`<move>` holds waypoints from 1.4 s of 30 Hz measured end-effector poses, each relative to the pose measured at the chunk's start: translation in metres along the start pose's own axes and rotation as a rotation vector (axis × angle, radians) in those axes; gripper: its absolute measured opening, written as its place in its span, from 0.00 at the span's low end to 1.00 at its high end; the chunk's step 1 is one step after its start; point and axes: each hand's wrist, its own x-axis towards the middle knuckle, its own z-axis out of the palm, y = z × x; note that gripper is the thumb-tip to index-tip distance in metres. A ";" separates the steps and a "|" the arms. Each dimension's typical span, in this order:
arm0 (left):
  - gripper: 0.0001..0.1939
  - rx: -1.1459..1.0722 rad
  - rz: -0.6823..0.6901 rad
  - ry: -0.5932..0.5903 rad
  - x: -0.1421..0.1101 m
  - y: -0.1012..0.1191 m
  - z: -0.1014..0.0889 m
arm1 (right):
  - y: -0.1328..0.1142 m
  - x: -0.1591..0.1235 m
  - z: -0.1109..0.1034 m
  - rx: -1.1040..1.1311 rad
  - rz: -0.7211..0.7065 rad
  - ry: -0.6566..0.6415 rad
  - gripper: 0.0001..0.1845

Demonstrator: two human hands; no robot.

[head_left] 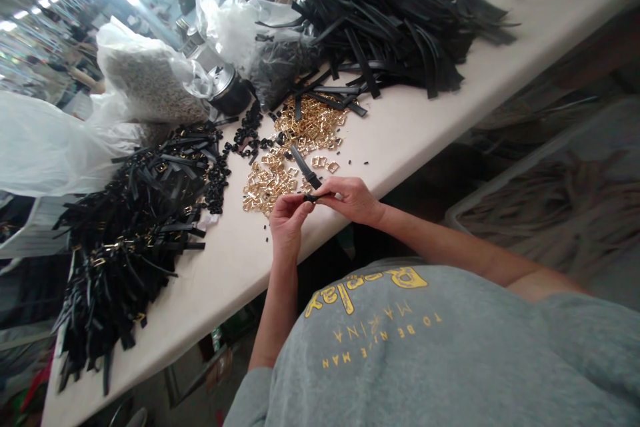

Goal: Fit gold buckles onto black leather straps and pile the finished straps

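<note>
Over the table's near edge, a black strap point(304, 165) sticks up from between my two hands. My right hand point(353, 200) pinches the strap from the right, thumb and fingers closed. My left hand point(289, 217) meets it from the left, its fingertips pressed on a small black piece point(310, 198) at the strap's lower end. What exactly that piece is, I cannot make out. Just beyond the hands lie a heap of gold buckles point(270, 180) and a second heap of gold buckles point(310, 121), with small black loops point(217, 180) to their left.
Black straps point(400, 33) are piled at the back right. Straps with buckles point(130, 233) cover the left end of the table point(225, 273). Plastic bags point(145, 73) and a dark metal tin point(229, 90) stand behind. A clear bin point(550, 213) holds beige strips at the right.
</note>
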 end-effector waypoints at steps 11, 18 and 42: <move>0.15 -0.090 -0.226 -0.044 -0.002 0.008 0.000 | 0.000 -0.001 0.000 0.024 -0.028 -0.020 0.08; 0.14 0.071 -0.147 -0.030 0.000 0.006 0.000 | 0.001 -0.001 0.000 -0.024 -0.093 -0.038 0.08; 0.15 0.118 -0.167 -0.022 0.000 0.002 0.000 | 0.004 -0.001 -0.002 -0.094 -0.076 -0.152 0.10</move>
